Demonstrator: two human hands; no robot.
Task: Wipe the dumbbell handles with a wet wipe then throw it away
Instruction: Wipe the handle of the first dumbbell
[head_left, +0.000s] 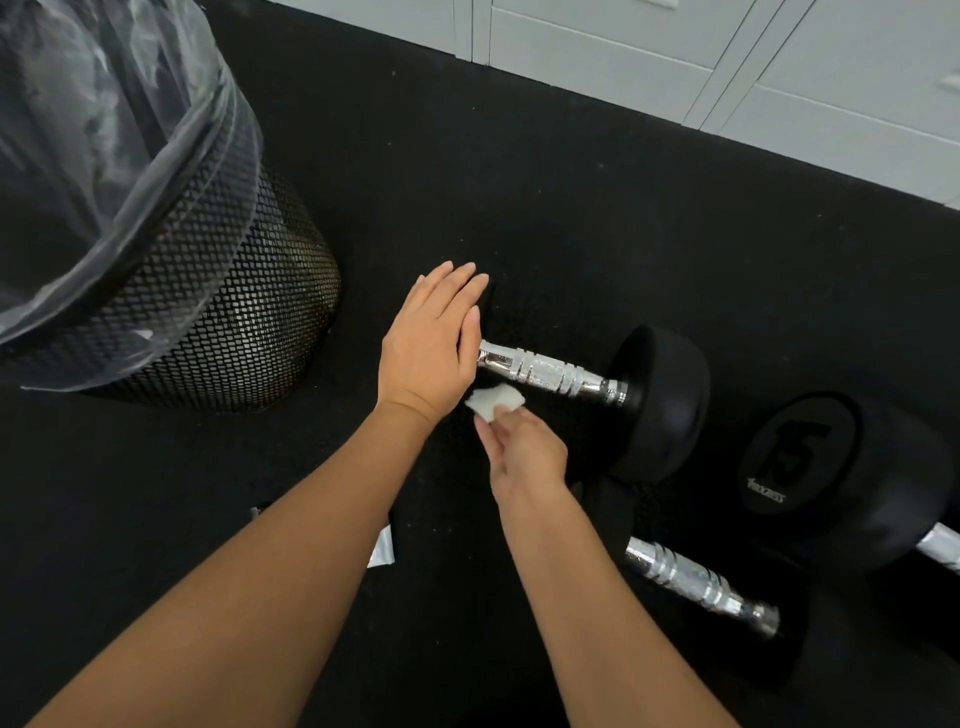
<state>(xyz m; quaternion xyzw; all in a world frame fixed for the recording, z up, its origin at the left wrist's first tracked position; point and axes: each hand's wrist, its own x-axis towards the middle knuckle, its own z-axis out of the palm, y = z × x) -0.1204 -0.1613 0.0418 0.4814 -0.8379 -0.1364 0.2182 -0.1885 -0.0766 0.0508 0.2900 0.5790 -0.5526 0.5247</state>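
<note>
A black dumbbell lies on the floor with its chrome handle (550, 375) running from centre to its right head (662, 400). My left hand (434, 340) rests flat, fingers extended, over the dumbbell's left head, which it mostly hides. My right hand (522, 452) pinches a small folded white wet wipe (493, 401) just below the handle's left end, close to it but apart. A second dumbbell's chrome handle (701, 584) lies nearer me at lower right. A third dumbbell's head marked 15 (800, 452) sits at the right.
A black mesh waste bin (218, 312) lined with a clear plastic bag (104, 145) stands at the left. A small silvery wrapper (382, 548) peeks out under my left forearm. Pale grey cabinets (727, 67) run along the far edge of the black rubber floor.
</note>
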